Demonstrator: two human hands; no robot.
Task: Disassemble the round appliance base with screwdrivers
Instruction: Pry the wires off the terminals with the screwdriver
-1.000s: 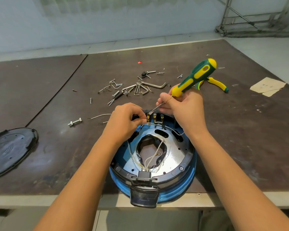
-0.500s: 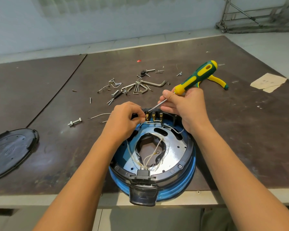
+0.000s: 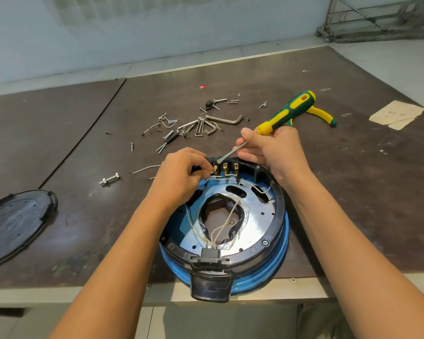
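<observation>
Round appliance base (image 3: 278, 259), lower centre: right hand (image 3: 277, 152) grips screwdriver (image 3: 287, 111), tip at brass terminals (image 3: 225, 167); left hand (image 3: 179, 174) pinches a wire (image 3: 220, 178) there. Next probably needs gentle prying.

Dark brown table (image 3: 353, 204). Pile of hex keys (image 3: 227, 120) and loose screws (image 3: 233, 101) mid-table. Bolt with nut (image 3: 109, 179) nearer, to the left. Tan paper scrap (image 3: 397, 113) far right. Tiny red bit (image 3: 202, 86) further back. Metal frame (image 3: 377, 18) on the floor, top right.
</observation>
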